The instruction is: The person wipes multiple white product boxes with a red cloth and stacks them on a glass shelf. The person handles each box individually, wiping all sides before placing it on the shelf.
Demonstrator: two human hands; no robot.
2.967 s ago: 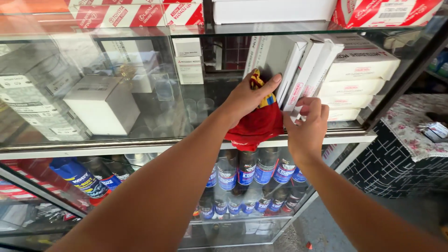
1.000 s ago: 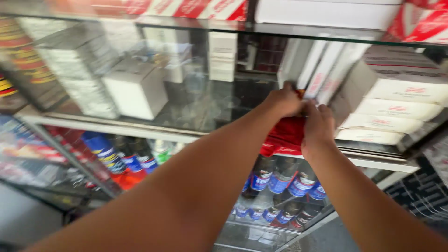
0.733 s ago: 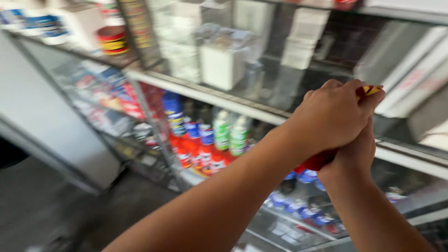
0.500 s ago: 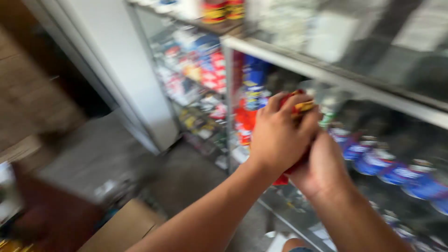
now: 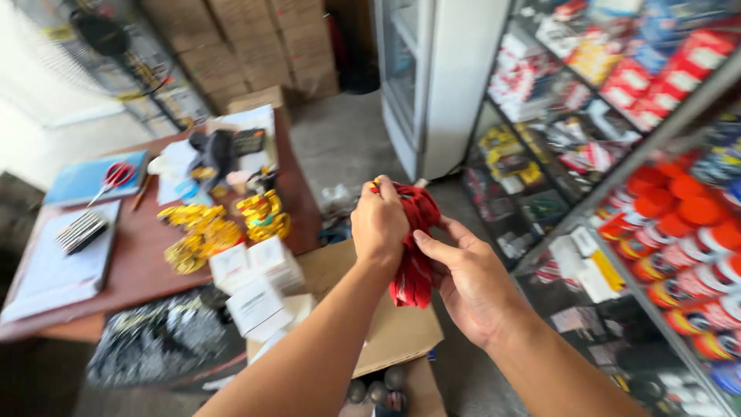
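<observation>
At frame centre, the left hand (image 5: 380, 224) clamps the top of a red cloth bundle (image 5: 413, 255), fingers wrapped tight, while the right hand (image 5: 471, 282) cups it from below with fingers half-open. Loose folds hanging beneath could slip free and drop onto the cardboard box (image 5: 386, 324) if either grip eases.

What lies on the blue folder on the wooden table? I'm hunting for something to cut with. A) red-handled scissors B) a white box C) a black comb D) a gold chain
A: a pair of red-handled scissors rests on the blue folder at the far left of the wooden table, away from both hands, which hold a red cloth.
</observation>
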